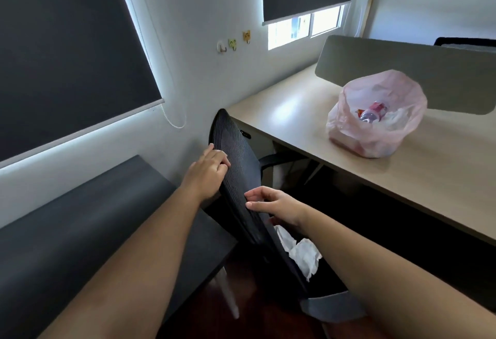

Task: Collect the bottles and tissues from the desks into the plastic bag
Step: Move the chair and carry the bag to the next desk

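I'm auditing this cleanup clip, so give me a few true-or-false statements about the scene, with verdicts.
1. The plastic bag stands on the beige desk. True.
2. The bag is empty. False: a bottle and tissues lie inside it.
3. The left hand and the right hand are both on the chair back. True.
4. A crumpled tissue lies loose on the beige desk. False: the crumpled tissue shows below the right hand, beside the chair back.
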Demonstrator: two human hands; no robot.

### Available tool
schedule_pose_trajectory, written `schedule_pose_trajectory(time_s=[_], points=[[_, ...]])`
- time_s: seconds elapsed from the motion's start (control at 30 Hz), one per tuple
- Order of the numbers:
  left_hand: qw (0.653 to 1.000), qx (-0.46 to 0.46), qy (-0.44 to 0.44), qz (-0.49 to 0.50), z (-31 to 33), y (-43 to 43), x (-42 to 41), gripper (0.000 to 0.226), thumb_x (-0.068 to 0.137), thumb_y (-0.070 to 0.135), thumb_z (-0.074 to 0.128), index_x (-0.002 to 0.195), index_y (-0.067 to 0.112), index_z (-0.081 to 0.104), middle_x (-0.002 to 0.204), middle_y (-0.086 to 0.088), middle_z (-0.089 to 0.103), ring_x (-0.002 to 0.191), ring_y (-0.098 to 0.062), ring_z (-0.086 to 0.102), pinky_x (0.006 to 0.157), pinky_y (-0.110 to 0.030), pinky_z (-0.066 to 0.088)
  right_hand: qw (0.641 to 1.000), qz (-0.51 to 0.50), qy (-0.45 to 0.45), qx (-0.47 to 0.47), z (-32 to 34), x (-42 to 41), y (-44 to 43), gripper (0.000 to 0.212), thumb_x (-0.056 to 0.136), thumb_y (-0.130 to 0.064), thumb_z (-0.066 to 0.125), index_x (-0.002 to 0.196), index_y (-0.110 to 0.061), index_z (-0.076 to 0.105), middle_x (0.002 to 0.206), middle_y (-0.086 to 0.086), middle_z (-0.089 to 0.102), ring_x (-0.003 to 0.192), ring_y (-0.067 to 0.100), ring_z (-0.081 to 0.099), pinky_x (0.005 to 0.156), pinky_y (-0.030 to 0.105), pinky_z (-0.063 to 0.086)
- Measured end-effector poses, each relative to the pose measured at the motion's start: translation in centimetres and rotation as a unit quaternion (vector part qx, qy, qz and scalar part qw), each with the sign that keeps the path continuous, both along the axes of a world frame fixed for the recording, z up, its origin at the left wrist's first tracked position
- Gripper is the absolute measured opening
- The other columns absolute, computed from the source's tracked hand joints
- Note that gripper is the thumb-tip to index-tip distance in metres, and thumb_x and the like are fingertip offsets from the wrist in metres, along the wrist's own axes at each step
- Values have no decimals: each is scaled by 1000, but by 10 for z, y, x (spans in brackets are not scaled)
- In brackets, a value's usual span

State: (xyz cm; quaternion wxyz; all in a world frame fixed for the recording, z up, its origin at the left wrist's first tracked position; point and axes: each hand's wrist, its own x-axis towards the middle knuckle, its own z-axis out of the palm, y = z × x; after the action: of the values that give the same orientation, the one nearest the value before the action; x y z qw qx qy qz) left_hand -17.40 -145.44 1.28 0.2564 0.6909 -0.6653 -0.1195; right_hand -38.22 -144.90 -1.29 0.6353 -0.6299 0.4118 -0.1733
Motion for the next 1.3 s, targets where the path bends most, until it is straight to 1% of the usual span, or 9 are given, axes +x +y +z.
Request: schedule_pose_trajectory(time_s=[0.2,0.37,0.5,0.63,0.73,0.9,0.97,1.13,1.3], points=[[996,39,-72,22,9,12,11,20,93,15,39,103,19,56,137,5,49,145,-15,15,111,-39,23,998,40,37,-12,13,0,-2,26,88,-24,63,114,-19,63,94,-5,61,78,5,56,65,21,39],[945,119,-305,28,32,-10,-32,29,85,32,52,112,21,52,130,-3,51,137,-21,31,113,-46,18,995,-52,73,-45,13,-38,-34,14,90,-20,60,102,-18,66,98,1,64,77,11,57,63,23,39],[971,94,-220,3,24,-47,-107,30,84,29,54,113,22,51,118,-4,52,112,-25,50,92,-40,38,989,-71,121,-54,-6,-79,-73,14,90,-15,59,102,-13,66,94,5,63,66,9,55,53,20,35],[971,182,-153,9,-16,-86,-161,34,86,27,55,118,19,49,121,-5,48,112,-27,52,85,-39,43,979,-15,189,-71,-38,-118,-119,12,88,-16,61,98,-13,68,91,6,64,65,10,55,49,11,41],[957,266,-103,46,-68,-103,-187,38,87,24,55,123,16,45,126,-7,46,114,-29,51,90,-42,46,965,41,246,-80,-73,-147,-151,11,85,-17,64,95,-16,69,91,5,67,69,12,57,67,21,47],[897,410,11,163,-189,-89,-214,48,88,21,56,131,16,36,139,-10,34,119,-30,47,94,-43,46,935,107,334,-54,-157,-180,-174,16,83,-22,65,99,-25,67,106,-2,67,90,10,63,76,18,49],[880,428,34,202,-234,-85,-219,56,90,23,54,139,17,28,146,-11,25,128,-31,38,100,-43,42,916,137,374,-52,-197,-182,-174,33,83,-25,64,115,-25,61,122,1,60,108,14,58,90,23,47],[840,433,116,306,-316,-93,-220,72,92,25,52,148,27,5,157,-11,-19,139,-38,23,108,-48,31,894,199,398,-48,-280,-158,-162,69,83,-45,60,143,-35,29,153,4,21,134,27,33,102,37,42],[796,443,136,389,-375,-87,-218,82,88,24,57,148,31,1,155,-4,-23,140,-38,15,108,-52,33,848,312,408,-133,-339,-135,-147,76,83,-32,61,145,-43,17,158,1,-8,137,28,19,96,40,45]])
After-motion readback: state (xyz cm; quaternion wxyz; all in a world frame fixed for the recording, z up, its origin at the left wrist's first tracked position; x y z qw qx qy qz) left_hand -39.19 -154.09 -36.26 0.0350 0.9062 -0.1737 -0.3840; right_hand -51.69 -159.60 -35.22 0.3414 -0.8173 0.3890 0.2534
